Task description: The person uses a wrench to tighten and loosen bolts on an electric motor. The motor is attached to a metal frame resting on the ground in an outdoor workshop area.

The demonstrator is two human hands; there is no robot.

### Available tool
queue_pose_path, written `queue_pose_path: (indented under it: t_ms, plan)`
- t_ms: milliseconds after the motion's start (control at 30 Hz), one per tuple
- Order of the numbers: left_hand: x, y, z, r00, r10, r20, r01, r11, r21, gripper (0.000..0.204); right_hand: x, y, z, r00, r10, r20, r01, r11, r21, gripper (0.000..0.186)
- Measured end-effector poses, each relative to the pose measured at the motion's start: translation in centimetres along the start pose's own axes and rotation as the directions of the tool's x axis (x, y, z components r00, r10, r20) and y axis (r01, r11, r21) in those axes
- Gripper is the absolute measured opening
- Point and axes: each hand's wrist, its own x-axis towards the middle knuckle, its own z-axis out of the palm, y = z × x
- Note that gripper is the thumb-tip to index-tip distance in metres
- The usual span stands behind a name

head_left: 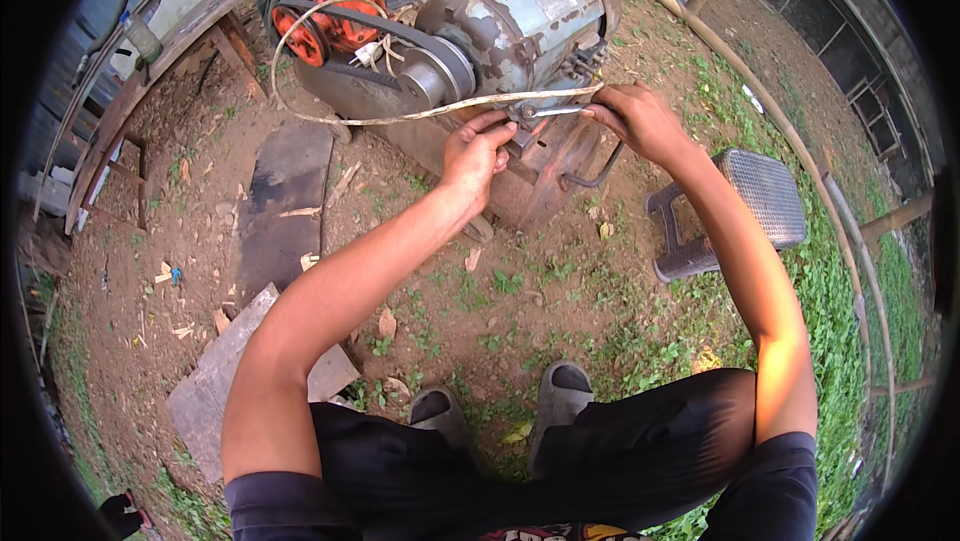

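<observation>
A silver wrench point(560, 111) lies level beside the base of a worn blue-grey electric motor point(515, 16). My right hand point(643, 121) has its fingers closed on the wrench's right end. Around the metal bracket under the motor, my left hand point(475, 159) is closed, thumb and fingertips close to the wrench's other end; what they pinch is too small to make out. A pale power cord point(420, 117) loops across the motor's front and passes behind my right fingers. The motor sits on a rusty brown tank point(545, 186) with a bent metal handle point(600, 171).
A black belt point(400, 29) joins the motor's pulley point(430, 79) to a red compressor pump point(345, 1). A grey plastic stool point(750, 201) stands right of the tank. Boards point(285, 206) lie on the dirt at left, near a wooden bench point(165, 71). Bamboo poles point(720, 51) run along the right.
</observation>
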Motion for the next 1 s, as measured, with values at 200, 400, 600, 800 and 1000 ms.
queue_pose_path:
  t_ms: [200, 400, 600, 800, 1000]
  plan:
    - [0.0, -0.1, -0.6, 1.000, 0.023, -0.012, -0.023, 0.999, -0.030, 0.034, -0.3, -0.3, 0.6, 0.997, -0.032, -0.066, 0.025, 0.995, -0.098, 0.028]
    - [0.3, -0.2, -0.2, 0.999, 0.029, -0.032, -0.030, 0.999, -0.022, 0.034, -0.2, 1.3, 1.1, 0.994, -0.069, -0.081, 0.055, 0.985, -0.165, 0.026]
    - [0.1, 0.1, -0.5, 1.000, -0.001, -0.027, 0.002, 1.000, 0.023, 0.025, -0.6, -0.7, 0.2, 0.997, -0.043, -0.059, 0.031, 0.982, -0.186, 0.029]
    - [0.1, -0.2, -0.4, 0.999, -0.051, -0.012, 0.050, 0.997, -0.066, 0.025, -0.1, -2.4, 1.3, 0.997, 0.073, 0.035, -0.076, 0.991, 0.108, 0.029]
    - [0.3, 0.0, -0.5, 0.999, -0.032, 0.017, 0.032, 0.999, 0.000, 0.025, 0.0, -2.6, 1.3, 0.993, 0.116, -0.010, -0.111, 0.967, 0.229, 0.025]
